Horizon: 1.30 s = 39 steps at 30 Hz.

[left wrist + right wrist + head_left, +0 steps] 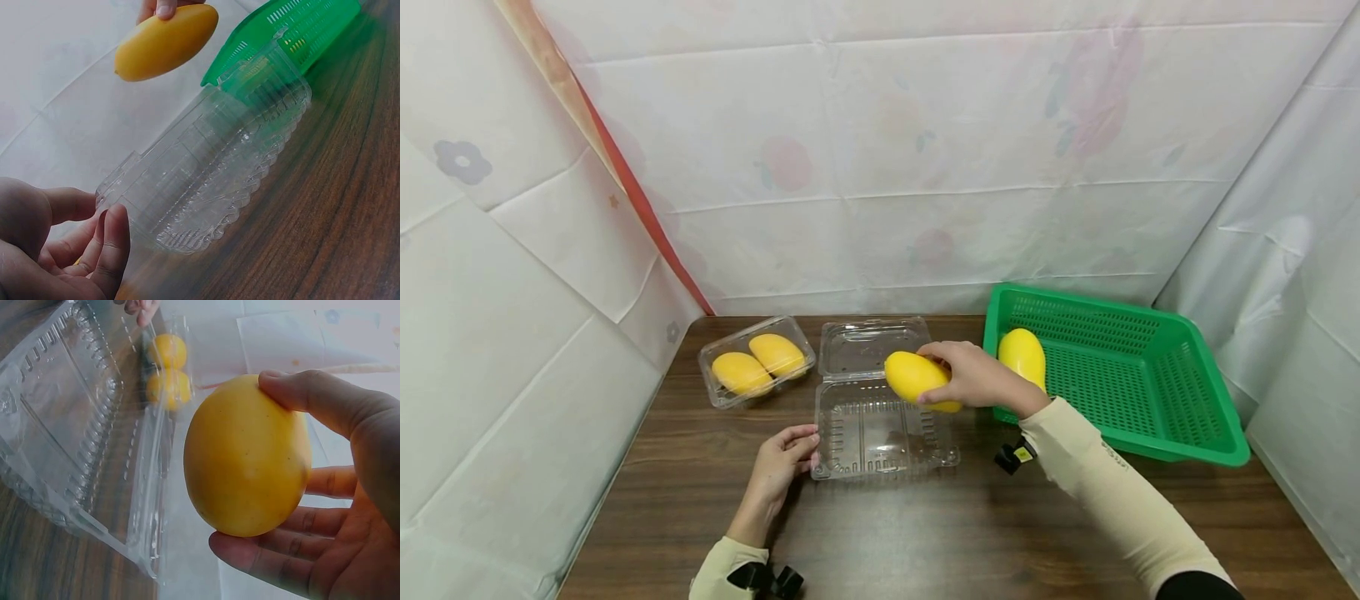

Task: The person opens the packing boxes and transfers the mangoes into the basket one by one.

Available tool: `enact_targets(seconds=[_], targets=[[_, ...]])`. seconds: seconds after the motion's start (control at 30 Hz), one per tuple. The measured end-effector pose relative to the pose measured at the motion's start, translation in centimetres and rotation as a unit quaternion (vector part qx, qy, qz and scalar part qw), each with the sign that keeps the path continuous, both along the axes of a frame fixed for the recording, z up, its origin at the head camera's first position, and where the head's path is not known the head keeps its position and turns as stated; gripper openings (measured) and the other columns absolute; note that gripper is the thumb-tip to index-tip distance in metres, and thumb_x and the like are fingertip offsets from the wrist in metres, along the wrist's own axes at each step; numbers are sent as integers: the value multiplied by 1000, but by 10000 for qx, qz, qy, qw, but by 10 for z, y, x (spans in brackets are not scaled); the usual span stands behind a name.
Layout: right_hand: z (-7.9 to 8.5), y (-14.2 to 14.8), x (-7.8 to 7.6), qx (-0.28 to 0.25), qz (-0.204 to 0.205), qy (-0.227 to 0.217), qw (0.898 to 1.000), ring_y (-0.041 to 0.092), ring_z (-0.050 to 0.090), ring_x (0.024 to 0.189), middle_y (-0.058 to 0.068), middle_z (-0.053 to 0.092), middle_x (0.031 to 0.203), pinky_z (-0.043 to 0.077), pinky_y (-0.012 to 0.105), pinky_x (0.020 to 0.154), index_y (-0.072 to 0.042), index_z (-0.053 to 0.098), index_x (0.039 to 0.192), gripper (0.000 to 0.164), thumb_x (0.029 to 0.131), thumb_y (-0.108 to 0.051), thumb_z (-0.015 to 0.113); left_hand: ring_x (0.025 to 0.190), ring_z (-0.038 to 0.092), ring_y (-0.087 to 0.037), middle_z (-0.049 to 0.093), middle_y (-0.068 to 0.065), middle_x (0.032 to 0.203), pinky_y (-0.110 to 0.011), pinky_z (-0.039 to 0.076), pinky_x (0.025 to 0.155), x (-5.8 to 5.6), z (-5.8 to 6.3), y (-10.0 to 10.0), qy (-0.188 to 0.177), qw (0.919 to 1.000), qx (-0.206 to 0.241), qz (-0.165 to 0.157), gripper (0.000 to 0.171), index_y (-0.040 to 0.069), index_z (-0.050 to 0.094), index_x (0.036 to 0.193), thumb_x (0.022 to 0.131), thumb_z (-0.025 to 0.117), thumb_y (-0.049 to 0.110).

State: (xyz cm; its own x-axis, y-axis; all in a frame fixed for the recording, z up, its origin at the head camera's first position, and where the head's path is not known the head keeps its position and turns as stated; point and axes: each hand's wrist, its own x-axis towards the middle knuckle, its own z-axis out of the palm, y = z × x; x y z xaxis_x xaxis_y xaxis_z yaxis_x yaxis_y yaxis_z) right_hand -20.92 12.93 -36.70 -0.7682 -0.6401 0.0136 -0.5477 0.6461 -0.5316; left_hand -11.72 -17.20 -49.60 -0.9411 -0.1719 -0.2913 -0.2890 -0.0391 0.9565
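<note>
A yellow mango is held in my right hand, above the right part of an open clear plastic clamshell box. In the right wrist view, thumb and fingers curl round the sides of the mango. The left edge of the box is pinched between the thumb and fingers of my left hand; the left wrist view shows this grip at the corner of the box. The lid lies folded back toward the wall. No fruit shows inside this box.
At the back left stands another clear box with two mangoes in it. A green plastic basket sits at the right, one mango at its left end. Patterned white sheets hang behind and beside the wooden table.
</note>
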Motion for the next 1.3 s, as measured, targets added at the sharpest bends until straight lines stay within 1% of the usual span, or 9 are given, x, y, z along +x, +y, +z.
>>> enact_targets(seconds=[0.33,0.53,0.73,0.93,1.1,1.23,1.3], targets=[[4,12,-2,-34,-126,58,9999,18,60,100,5,65,119,53,36,83,-9,56,132,67,79,-42,79,65,61,-7,68,-3,86,-20,53,61,0,1,0,24,10000,17,-38,32,-11,56,123,95,59,3],[7,19,-3,-27,-308,-11,9995,19,60,101,6,64,120,53,37,83,-10,55,133,66,79,-41,79,66,61,-8,68,-3,86,-21,54,61,0,1,1,32,10000,10,-19,31,-10,57,122,95,60,4],[10,27,-4,-18,-374,38,9993,19,61,99,6,65,119,54,37,82,-9,56,132,66,79,-39,80,66,62,-8,67,-3,85,-21,54,61,0,0,1,33,10000,28,-20,31,-10,57,122,95,60,4],[8,36,-6,-67,-491,119,9987,19,60,96,6,66,116,53,38,81,-9,57,130,64,79,-40,80,66,62,-8,67,-3,85,-20,54,62,1,0,0,23,10000,42,-19,31,-9,57,122,95,60,5],[9,45,-9,-86,-570,108,9983,21,62,96,9,65,117,54,39,81,-8,55,132,66,80,-42,78,66,62,-8,68,-3,85,-21,54,61,1,1,0,17,10000,21,-44,30,-9,58,121,95,60,5],[11,54,-11,-38,-632,131,9979,24,62,96,10,64,115,54,41,81,-7,55,132,66,81,-43,77,65,62,-8,68,-3,85,-20,54,62,1,1,0,26,10000,35,-51,30,-10,58,122,95,59,4],[13,58,-11,5,-744,129,9971,24,61,95,10,64,114,54,41,81,-7,55,132,66,81,-43,77,65,62,-8,68,-2,85,-20,54,62,1,1,-1,27,10000,41,-49,30,-10,57,122,95,59,4]])
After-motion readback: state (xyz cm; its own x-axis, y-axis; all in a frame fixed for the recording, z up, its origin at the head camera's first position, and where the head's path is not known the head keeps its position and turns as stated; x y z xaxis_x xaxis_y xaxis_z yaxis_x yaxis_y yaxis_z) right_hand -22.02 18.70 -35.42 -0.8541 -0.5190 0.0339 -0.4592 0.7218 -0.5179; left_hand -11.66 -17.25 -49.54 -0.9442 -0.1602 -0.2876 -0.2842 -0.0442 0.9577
